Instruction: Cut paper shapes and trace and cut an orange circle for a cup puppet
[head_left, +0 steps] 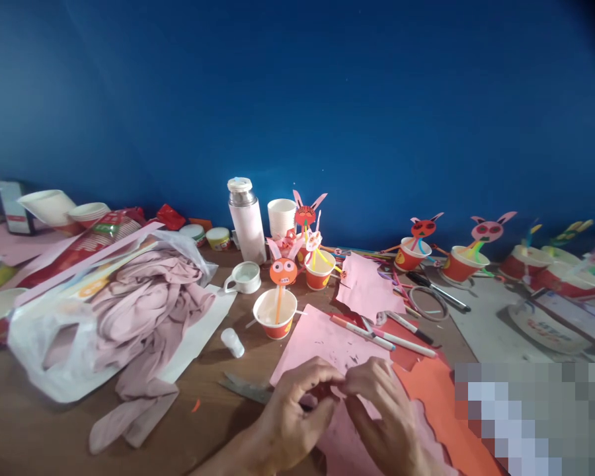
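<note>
My left hand (pixel 297 413) and my right hand (pixel 384 410) meet low in the middle, fingers pinched together at the tips. Whatever is between them is small and mostly hidden; a bit of dark red shows by my left fingers. Beneath both hands lies pink paper (pixel 302 340) with dark scraps on it. Grey scissor blades (pixel 245 387) stick out beside my left hand. Just beyond stands a red-and-white paper cup (pixel 274 325) carrying an orange paper face (pixel 283 271) with pink ears on an orange stem. Markers (pixel 361 332) rest on the paper.
At left, a plastic bag (pixel 54 357) lies by a bunched pink cloth (pixel 143 297). A thermos (pixel 248 228), a mug-like lid (pixel 245 277) and a white glue bottle (pixel 233 342) stand nearer the middle. Decorated cups (pixel 463 264) line the blue wall (pixel 297 99); orange paper (pixel 441 410) lies right.
</note>
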`<state>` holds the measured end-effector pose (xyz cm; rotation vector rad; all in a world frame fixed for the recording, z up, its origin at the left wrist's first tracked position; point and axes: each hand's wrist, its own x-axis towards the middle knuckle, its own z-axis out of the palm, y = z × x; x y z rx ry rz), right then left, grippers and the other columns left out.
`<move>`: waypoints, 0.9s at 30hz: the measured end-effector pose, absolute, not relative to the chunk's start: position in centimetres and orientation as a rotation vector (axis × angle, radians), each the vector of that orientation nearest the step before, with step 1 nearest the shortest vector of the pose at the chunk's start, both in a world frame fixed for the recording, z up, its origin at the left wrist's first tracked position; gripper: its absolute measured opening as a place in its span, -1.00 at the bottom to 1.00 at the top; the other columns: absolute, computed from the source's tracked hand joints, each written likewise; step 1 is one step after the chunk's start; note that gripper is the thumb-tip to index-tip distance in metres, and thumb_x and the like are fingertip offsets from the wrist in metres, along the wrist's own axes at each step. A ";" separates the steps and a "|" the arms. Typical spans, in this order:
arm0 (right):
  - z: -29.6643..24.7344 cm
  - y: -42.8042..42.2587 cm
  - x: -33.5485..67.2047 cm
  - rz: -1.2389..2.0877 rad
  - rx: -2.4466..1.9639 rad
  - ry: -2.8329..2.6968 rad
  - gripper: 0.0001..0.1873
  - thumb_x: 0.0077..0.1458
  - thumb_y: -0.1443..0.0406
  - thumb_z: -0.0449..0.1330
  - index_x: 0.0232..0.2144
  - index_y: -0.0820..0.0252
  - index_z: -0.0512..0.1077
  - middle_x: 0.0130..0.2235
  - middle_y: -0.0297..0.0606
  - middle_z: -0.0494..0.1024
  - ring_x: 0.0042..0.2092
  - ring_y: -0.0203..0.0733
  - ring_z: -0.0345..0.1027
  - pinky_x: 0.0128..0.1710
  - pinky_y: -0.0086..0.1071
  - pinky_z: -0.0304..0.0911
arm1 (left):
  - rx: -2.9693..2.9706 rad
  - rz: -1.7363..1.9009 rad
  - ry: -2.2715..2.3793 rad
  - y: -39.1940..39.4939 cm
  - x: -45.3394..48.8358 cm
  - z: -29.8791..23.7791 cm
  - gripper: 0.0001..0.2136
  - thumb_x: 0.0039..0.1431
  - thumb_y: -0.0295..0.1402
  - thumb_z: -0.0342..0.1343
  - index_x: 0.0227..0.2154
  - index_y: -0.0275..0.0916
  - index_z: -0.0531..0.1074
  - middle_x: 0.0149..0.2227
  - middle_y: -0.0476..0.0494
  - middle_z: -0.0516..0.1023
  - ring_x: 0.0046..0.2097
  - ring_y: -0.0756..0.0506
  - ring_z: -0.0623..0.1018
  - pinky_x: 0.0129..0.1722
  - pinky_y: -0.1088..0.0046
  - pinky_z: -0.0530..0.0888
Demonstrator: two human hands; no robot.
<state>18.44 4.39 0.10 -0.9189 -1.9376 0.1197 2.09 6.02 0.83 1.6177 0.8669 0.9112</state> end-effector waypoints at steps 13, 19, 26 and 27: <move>-2.4 4.5 16.5 0.298 -1.160 -2.409 -0.85 0.12 0.29 0.13 -0.22 0.07 0.41 -0.38 -0.29 0.49 -0.37 -0.18 0.38 -0.40 -0.37 0.25 | 1.001 1.108 1.008 8.2 0.8 1.9 -0.84 -0.04 -0.30 0.09 -0.57 -0.30 0.34 -0.56 -0.02 0.44 -0.60 0.06 0.38 -0.53 0.52 0.36; -2.8 4.5 14.2 0.089 -1.402 -2.715 -0.61 -0.23 0.15 0.37 -0.28 0.09 0.43 -0.32 -0.26 0.55 -0.36 -0.04 0.44 -0.39 -0.27 0.33 | 1.002 1.134 1.019 8.4 0.9 2.0 -0.81 -0.07 -0.28 0.16 -0.59 -0.31 0.35 -0.59 -0.03 0.46 -0.62 0.08 0.39 -0.53 0.55 0.34; -2.2 5.2 11.8 -0.055 -1.463 -2.854 -0.50 -0.16 0.16 0.28 -0.16 0.32 0.41 -0.40 -0.02 0.59 -0.48 0.02 0.47 -0.45 -0.20 0.34 | 1.013 1.102 0.959 8.2 0.5 1.7 -0.71 -0.08 -0.15 0.20 -0.54 -0.32 0.36 -0.58 -0.07 0.48 -0.67 0.05 0.40 -0.66 0.56 0.30; -1.8 5.3 11.7 -0.063 -1.456 -2.878 -0.48 -0.16 0.17 0.28 -0.14 0.34 0.40 -0.43 -0.02 0.59 -0.50 0.04 0.47 -0.49 -0.21 0.34 | 1.012 1.101 0.950 8.1 0.4 1.9 -0.70 -0.08 -0.14 0.21 -0.53 -0.32 0.36 -0.58 -0.06 0.48 -0.67 0.05 0.40 -0.66 0.57 0.29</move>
